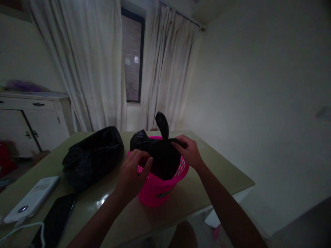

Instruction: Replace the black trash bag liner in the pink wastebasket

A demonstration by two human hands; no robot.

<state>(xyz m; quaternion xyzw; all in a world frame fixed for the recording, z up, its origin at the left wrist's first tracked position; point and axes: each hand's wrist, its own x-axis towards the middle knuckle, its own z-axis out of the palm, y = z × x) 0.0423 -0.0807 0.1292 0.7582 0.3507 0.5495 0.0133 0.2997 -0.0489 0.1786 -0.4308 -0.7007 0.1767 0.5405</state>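
On the pale green counter (212, 172) by the curtained window stands a small pink plastic lattice basket (157, 193), and both of the person's hands are at its rim. A thin black plastic bin liner (160, 155) sits inside the basket, its loose top puffed up, with one tail sticking upright above the far edge. The left hand (134, 172) has its fingers (147, 162) closed in a pinch on the liner's near edge, pressing it against the rim. The right hand (190, 151) grips the film at the far right of the rim, fingers curled over it; the room is dim, so I cannot tell just how much of the bag it has gathered.

To do this well, I judge the liner should be drawn outward and down over the rim evenly, a little at each side in turn, so the thin film neither tears on the lattice nor slips back inside. Keeping the basket steady on the counter matters too, since it looks light and could tip.

A bulging black plastic sack (93, 155) lies just left of the basket. Nearer the person rest a white power bank (32, 199) and a dark phone (55, 220).
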